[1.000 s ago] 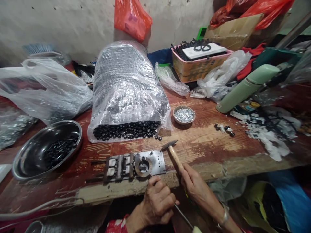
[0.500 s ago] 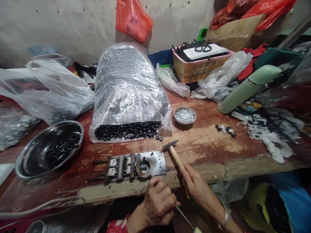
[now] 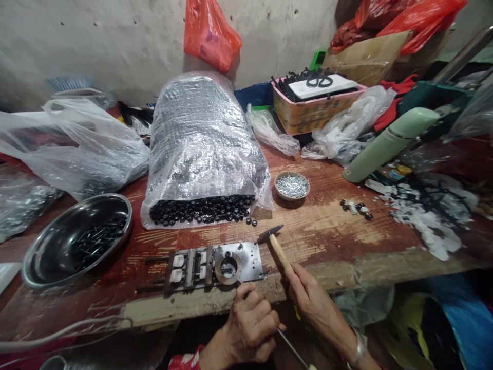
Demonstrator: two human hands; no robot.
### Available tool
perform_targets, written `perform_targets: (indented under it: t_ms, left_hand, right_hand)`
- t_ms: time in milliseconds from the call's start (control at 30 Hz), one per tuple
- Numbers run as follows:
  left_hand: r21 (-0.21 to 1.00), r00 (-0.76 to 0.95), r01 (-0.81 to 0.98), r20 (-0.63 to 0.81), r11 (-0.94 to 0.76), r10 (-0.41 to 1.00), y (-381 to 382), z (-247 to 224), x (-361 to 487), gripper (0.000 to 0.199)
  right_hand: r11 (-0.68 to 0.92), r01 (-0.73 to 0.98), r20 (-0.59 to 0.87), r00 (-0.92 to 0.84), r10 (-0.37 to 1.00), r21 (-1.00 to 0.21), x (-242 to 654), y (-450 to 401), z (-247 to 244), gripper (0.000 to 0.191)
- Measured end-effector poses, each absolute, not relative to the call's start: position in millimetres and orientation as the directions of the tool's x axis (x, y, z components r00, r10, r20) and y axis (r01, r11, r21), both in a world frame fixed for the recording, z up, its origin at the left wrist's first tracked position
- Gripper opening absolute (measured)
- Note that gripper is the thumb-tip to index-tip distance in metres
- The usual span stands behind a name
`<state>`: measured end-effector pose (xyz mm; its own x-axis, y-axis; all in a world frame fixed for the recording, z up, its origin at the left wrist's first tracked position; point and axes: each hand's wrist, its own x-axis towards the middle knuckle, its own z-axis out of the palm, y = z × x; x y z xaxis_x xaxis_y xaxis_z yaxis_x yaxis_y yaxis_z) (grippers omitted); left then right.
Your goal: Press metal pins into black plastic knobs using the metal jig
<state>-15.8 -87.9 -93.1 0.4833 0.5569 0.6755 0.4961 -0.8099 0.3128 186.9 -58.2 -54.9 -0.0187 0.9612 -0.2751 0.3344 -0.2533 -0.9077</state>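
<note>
My left hand [image 3: 254, 326] is closed around a thin metal rod [image 3: 290, 345], whose upper end points toward the round ring of a metal jig [image 3: 242, 261] at the table's front edge. In my right hand [image 3: 308, 293] is the wooden handle of a small hammer [image 3: 280, 252]; its dark head lies low over the table, just right of the jig. The jig carries a thick steel ring [image 3: 228, 281] and white pieces [image 3: 177, 268] between bars on its left. Whether the rod touches the ring is hard to make out.
Behind the jig, a large plastic bag [image 3: 204, 149] spills small black round parts. A bowl of nails [image 3: 291, 186] stands to its right, a steel basin [image 3: 34, 262] of black pieces to the left. A green flask [image 3: 389, 146] leans near white scraps [image 3: 435, 231] at right.
The whole view has shifted very slightly. Both hands, the hammer and the rod keep practically the same places relative to the jig.
</note>
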Motion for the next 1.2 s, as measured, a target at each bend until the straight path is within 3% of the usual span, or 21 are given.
perform_targets:
  t_ms: [67, 133, 267, 367, 433, 567, 800, 900, 1033, 1200]
  left_hand:
    - [0.310, 0.487, 0.491, 0.677, -0.814, 0.551, -87, -93, -16, 0.003]
    - [0.309, 0.489, 0.490, 0.677, -0.815, 0.550, -87, -92, -16, 0.003]
    - [0.314, 0.490, 0.499, 0.667, -0.808, 0.561, -87, -91, -16, 0.002]
    - [0.319, 0.486, 0.504, 0.663, -0.802, 0.569, -88, -89, -15, 0.002]
    - [0.323, 0.482, 0.501, 0.667, -0.803, 0.569, -88, -89, -15, 0.002]
    - [0.312, 0.486, 0.501, 0.671, -0.808, 0.560, -87, -89, -15, 0.002]
    - [0.307, 0.496, 0.482, 0.677, -0.821, 0.544, -87, -90, -15, 0.003]
    - [0.309, 0.490, 0.496, 0.672, -0.812, 0.555, -88, -93, -16, 0.005]
    - [0.296, 0.492, 0.493, 0.680, -0.818, 0.543, -87, -94, -16, 0.006]
    - [0.299, 0.476, 0.486, 0.698, -0.822, 0.535, -85, -88, -14, 0.002]
  right_hand:
    - [-0.187, 0.403, -0.255, -0.121, 0.959, -0.896, 184, -56, -55, 0.045]
    - [-0.230, 0.360, -0.288, -0.116, 0.951, -0.904, 184, -55, -53, 0.046]
    - [-0.421, 0.145, -0.427, -0.010, 0.904, -0.895, 191, -56, -49, 0.048]
    - [-0.450, 0.052, -0.439, 0.141, 0.887, -0.892, 194, -58, -50, 0.051]
    - [-0.383, 0.161, -0.360, 0.157, 0.920, -0.909, 192, -58, -53, 0.051]
    - [-0.209, 0.431, -0.274, -0.094, 0.957, -0.878, 185, -58, -59, 0.045]
    - [-0.297, 0.289, -0.318, -0.030, 0.947, -0.910, 182, -63, -50, 0.044]
    - [-0.249, 0.337, -0.261, 0.010, 0.965, -0.908, 184, -69, -52, 0.043]
    - [-0.080, 0.541, -0.111, -0.024, 0.994, -0.837, 186, -77, -51, 0.036]
    - [0.228, 0.690, 0.219, -0.103, 0.970, -0.687, 187, -81, -30, 0.023]
